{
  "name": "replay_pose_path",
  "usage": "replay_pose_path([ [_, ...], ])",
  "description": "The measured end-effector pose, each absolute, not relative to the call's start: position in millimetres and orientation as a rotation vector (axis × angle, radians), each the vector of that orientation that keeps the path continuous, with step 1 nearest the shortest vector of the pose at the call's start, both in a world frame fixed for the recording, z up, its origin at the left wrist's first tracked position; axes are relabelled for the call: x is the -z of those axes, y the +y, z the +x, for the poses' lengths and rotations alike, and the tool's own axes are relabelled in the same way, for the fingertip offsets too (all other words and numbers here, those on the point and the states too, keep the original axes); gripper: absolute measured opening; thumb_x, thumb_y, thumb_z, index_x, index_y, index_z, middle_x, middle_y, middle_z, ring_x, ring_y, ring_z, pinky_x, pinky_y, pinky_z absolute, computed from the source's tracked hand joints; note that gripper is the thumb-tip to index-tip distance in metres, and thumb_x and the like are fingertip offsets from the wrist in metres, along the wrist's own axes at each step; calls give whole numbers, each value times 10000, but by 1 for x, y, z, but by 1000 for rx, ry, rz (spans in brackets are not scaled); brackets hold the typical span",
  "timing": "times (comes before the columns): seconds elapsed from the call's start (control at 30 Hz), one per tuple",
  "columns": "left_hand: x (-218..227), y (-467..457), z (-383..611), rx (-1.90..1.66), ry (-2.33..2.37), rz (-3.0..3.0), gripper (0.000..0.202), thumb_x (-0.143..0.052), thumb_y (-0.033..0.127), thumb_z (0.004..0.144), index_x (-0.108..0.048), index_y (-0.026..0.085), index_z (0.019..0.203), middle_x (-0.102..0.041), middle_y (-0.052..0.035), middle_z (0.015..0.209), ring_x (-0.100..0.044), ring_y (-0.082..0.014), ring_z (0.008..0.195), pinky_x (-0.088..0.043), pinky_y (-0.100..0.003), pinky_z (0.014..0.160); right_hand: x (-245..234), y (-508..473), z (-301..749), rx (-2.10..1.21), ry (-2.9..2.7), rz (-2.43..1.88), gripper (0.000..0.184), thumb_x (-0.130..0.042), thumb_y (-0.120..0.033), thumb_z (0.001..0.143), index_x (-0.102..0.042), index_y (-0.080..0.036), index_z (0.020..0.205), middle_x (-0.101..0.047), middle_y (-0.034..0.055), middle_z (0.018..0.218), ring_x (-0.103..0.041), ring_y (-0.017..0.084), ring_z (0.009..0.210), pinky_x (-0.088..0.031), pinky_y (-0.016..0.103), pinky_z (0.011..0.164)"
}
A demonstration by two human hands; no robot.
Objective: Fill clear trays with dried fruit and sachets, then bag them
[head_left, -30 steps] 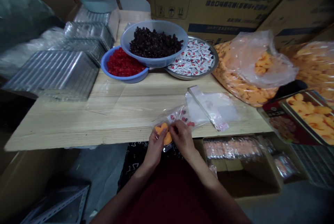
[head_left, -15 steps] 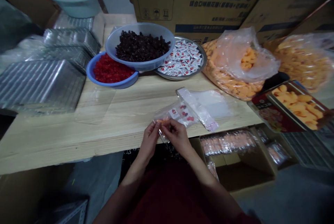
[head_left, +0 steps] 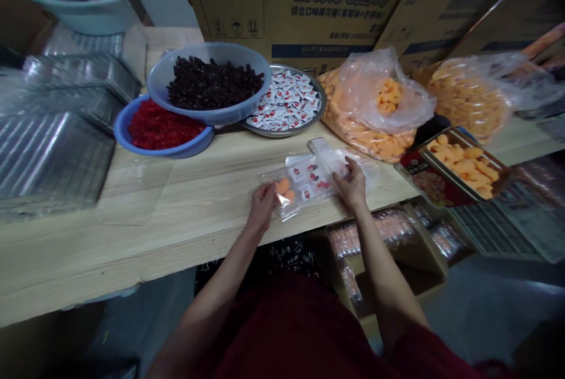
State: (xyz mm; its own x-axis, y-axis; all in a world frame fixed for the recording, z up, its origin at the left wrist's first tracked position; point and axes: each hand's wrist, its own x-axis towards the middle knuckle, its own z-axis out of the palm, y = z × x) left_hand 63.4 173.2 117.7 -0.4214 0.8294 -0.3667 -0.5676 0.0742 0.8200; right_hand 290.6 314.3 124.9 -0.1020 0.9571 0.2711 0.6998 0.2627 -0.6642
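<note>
A clear plastic bag lies on the pale wooden table top, holding orange dried mango pieces and small white sachets with red print. My left hand grips the bag's near left edge, next to the mango pieces. My right hand holds the bag's right end, with its fingers on the plastic. A folded strip of clear film lies under and beside that end.
Behind the hands stand a blue bowl of dark raisins, a blue bowl of red candied fruit and a metal tray of sachets. Bags of dried mango stand right, stacked clear trays left, cardboard boxes behind.
My hands have moved apart, the right one sliding to the bag's right end. The bag now lies flatter on the table, with the mango pieces showing inside. The view has turned, shifting everything left.
</note>
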Motion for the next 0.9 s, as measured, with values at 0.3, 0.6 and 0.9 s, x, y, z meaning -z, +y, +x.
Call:
replay_pose_path([
  [0.3,-134,131,24,-1719,1138,106,364,-893,363,654,-724,123,870,-744,-55,891,-684,-122,775,-547,-217,753,-143,296,288,-383,-1835,-1397,575,-647,-470,857,-634,-138,1327,-546,179,1361,-472,311,1302,-358,536,1134],
  [0.6,-151,98,25,-1681,1223,266,417,-794,480,791,-721,155,1042,-742,-45,950,-680,-140,822,-530,-236,762,-158,227,215,-1063,-2062,-1179,804,-491,-564,986,-144,-234,1632,-353,158,1598,-381,285,1461,-362,517,1180],
  [0.9,-167,82,29,-1586,1113,259,445,-701,523,873,-718,186,1164,-685,-98,1294,-606,-235,1254,-447,-357,1097,-153,148,176,-475,-2722,-650,919,-648,-402,945,-59,-259,1637,-94,135,1682,-28,347,1564,-171,664,1214],
])
